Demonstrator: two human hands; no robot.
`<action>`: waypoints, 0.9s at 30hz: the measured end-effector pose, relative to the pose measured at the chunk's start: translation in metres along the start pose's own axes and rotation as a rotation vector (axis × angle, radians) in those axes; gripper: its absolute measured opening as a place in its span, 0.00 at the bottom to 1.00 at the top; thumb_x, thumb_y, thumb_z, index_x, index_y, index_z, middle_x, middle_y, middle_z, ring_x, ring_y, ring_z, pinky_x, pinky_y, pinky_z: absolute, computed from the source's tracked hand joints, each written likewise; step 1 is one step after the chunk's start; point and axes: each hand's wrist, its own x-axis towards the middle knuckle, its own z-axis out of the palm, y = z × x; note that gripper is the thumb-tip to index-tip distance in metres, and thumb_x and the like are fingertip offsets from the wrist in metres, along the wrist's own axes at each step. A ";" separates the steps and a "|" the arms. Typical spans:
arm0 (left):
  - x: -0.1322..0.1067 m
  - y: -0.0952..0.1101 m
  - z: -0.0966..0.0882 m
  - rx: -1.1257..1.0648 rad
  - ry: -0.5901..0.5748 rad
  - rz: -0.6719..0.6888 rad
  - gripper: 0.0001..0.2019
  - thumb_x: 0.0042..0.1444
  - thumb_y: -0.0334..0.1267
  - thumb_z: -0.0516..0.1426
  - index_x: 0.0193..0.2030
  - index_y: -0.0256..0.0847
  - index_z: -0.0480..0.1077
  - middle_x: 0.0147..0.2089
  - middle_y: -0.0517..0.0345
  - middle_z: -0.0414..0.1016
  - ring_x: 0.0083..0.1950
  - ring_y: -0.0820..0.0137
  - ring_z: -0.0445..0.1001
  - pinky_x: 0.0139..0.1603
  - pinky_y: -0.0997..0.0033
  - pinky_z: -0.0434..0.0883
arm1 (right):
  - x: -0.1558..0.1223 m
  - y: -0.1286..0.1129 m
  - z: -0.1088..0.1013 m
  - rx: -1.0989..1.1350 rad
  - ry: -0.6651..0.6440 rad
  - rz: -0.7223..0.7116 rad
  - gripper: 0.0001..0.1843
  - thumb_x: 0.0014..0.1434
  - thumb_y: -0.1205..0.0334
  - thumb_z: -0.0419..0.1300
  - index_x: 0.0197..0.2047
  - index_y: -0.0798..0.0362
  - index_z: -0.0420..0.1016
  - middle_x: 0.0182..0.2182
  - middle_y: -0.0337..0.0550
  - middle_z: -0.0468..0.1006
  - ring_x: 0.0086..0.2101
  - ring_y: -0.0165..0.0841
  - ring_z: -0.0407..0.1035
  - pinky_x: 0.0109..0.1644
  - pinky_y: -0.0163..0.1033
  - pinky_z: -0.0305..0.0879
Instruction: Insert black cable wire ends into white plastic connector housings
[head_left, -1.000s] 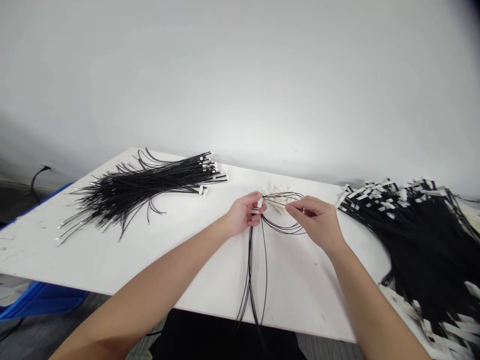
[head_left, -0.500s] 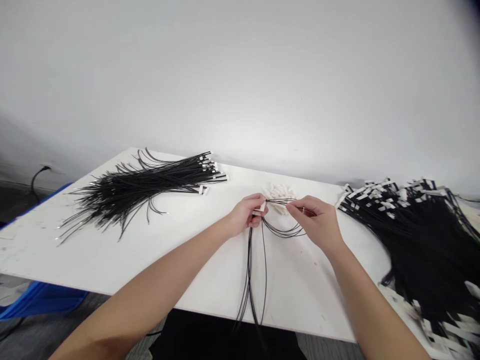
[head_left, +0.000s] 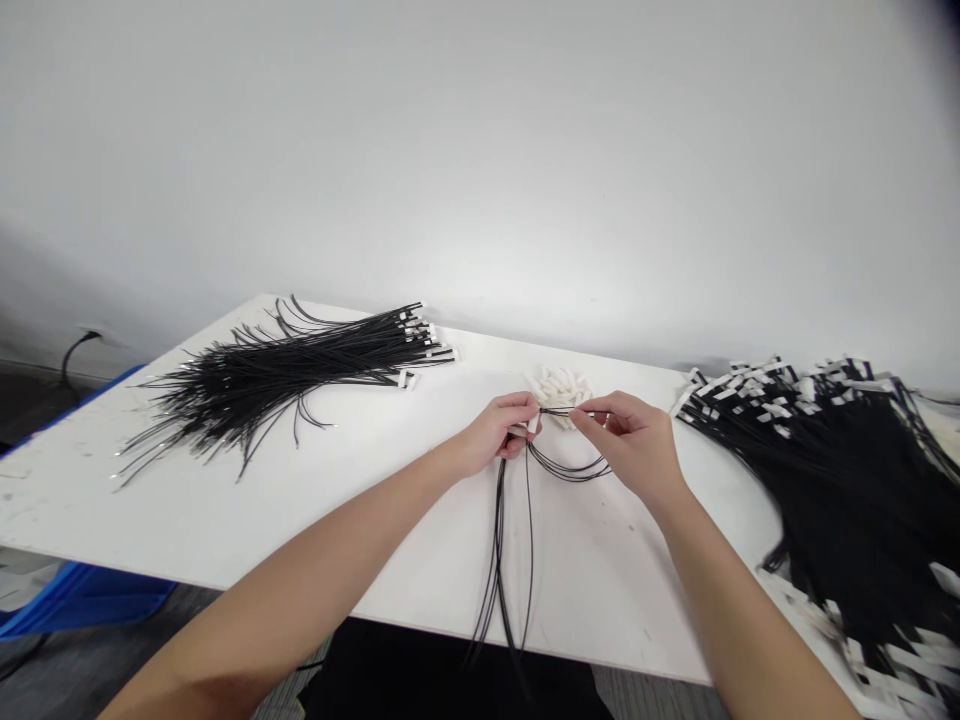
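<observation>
My left hand (head_left: pixel 496 432) is closed on a small white connector (head_left: pixel 532 424) with several thin black wires (head_left: pixel 501 545) hanging from it over the table's front edge. My right hand (head_left: pixel 632 443) pinches the looped free ends of those wires (head_left: pixel 571 468) and holds them against the connector. Both hands hover close together above the middle of the white table (head_left: pixel 337 500), just in front of a small heap of white connectors (head_left: pixel 559 384).
A fanned bundle of black wires with white connectors (head_left: pixel 285 378) lies at the back left. A large pile of black wires with white tags (head_left: pixel 840 450) covers the right side. A blue bin (head_left: pixel 82 598) stands under the table's left edge. A white wall rises behind.
The loop of wires between my hands has grown smaller and flatter. My right hand has moved left toward the connector, and my left hand has shifted slightly right.
</observation>
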 end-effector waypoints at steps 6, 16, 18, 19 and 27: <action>-0.001 0.000 0.000 0.032 -0.014 -0.001 0.11 0.51 0.43 0.55 0.28 0.38 0.58 0.26 0.61 0.62 0.15 0.84 0.50 0.16 0.79 0.44 | -0.001 0.001 0.001 0.006 -0.012 -0.009 0.10 0.47 0.54 0.63 0.27 0.52 0.75 0.22 0.39 0.69 0.18 0.22 0.53 0.20 0.33 0.53; -0.001 -0.001 -0.001 0.038 -0.025 0.001 0.11 0.50 0.43 0.55 0.27 0.38 0.58 0.26 0.61 0.63 0.15 0.83 0.52 0.16 0.78 0.45 | -0.003 0.001 0.003 0.015 0.014 -0.038 0.10 0.46 0.53 0.64 0.25 0.52 0.75 0.22 0.41 0.70 0.20 0.25 0.59 0.22 0.33 0.57; -0.001 -0.001 -0.001 0.035 -0.024 -0.002 0.11 0.51 0.43 0.55 0.28 0.38 0.59 0.26 0.61 0.63 0.15 0.83 0.52 0.16 0.78 0.45 | -0.003 0.002 0.004 0.019 0.011 -0.036 0.10 0.46 0.53 0.64 0.25 0.52 0.75 0.23 0.41 0.70 0.20 0.26 0.59 0.22 0.34 0.58; -0.001 0.000 -0.001 0.032 -0.025 -0.005 0.11 0.51 0.43 0.55 0.28 0.38 0.59 0.26 0.61 0.63 0.15 0.83 0.52 0.16 0.78 0.45 | -0.003 0.003 0.005 0.020 0.010 -0.039 0.10 0.46 0.53 0.64 0.25 0.52 0.75 0.23 0.41 0.70 0.21 0.26 0.60 0.22 0.34 0.58; -0.001 0.001 -0.001 0.002 -0.046 -0.010 0.11 0.52 0.42 0.54 0.28 0.38 0.57 0.26 0.61 0.62 0.15 0.83 0.52 0.16 0.78 0.45 | -0.003 0.004 0.007 0.014 -0.022 -0.093 0.08 0.48 0.55 0.63 0.26 0.51 0.75 0.24 0.41 0.70 0.23 0.27 0.61 0.26 0.35 0.61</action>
